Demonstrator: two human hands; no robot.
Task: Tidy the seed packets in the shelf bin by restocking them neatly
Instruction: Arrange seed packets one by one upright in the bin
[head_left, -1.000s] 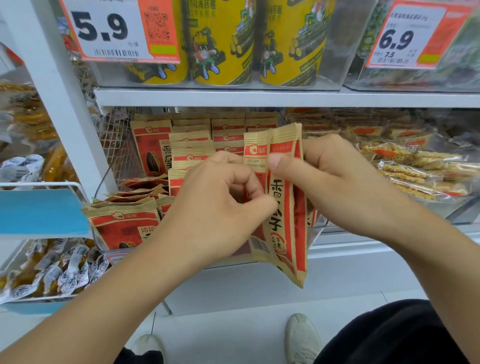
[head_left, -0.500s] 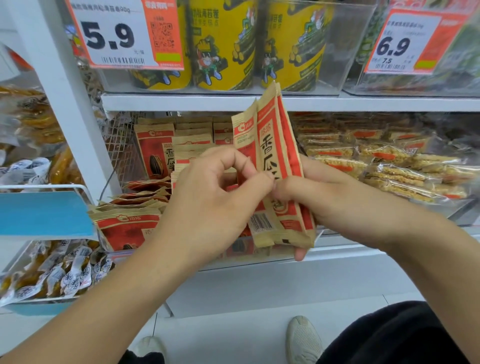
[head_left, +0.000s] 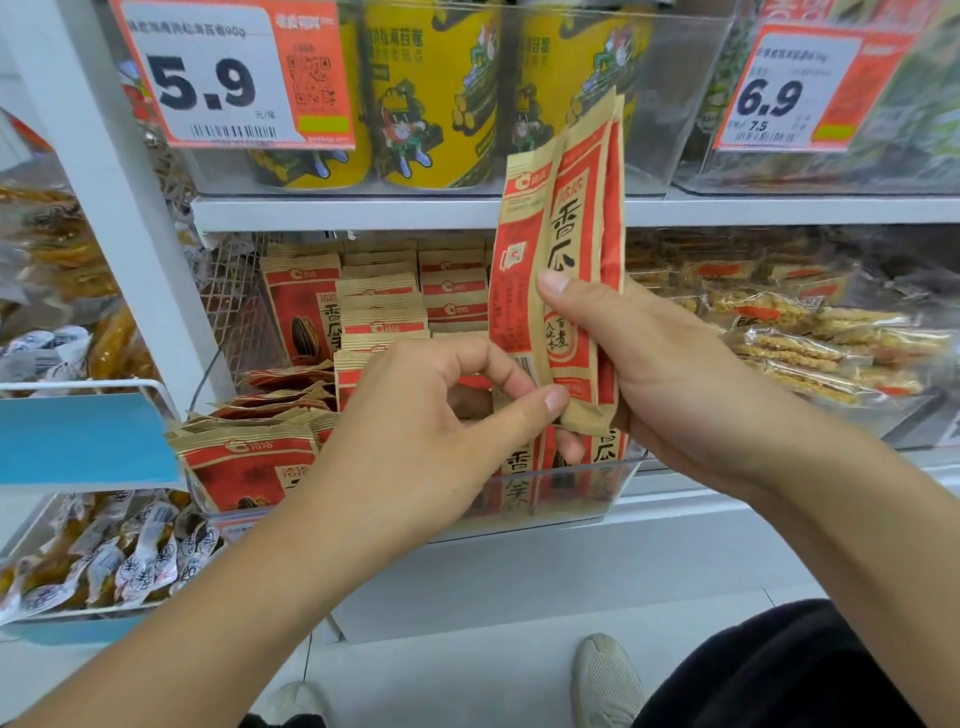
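Since half a second ago the held packets (head_left: 566, 249) have risen and stand more upright, their top edge now in front of the yellow cans (head_left: 431, 98) on the upper shelf.

The right hand (head_left: 675, 374) grips this small stack of red and tan seed packets near its lower half, thumb pressed across the printed front, fingers wrapped behind. The left hand (head_left: 415, 431) pinches the bottom left corner of the same stack between thumb and forefinger, its other fingers curled.

Just below and behind both hands sits the clear shelf bin (head_left: 597, 493), whose front wall shows more of the same packets standing on end. Further back in it, rows of packets (head_left: 384, 301) stand upright, while a loose pile (head_left: 249, 447) lies flat and slanted at its left end. A wire mesh panel (head_left: 234, 291) closes off the left side.

To the right lie clear-wrapped snack bars (head_left: 810, 348). To the left, a blue-fronted tray (head_left: 78, 441) and small wrapped snacks (head_left: 114, 561) below it. Price tags reading 5.9 (head_left: 208, 78) and 6.9 (head_left: 779, 93) hang above. A pale shoe (head_left: 605, 680) shows on the floor.
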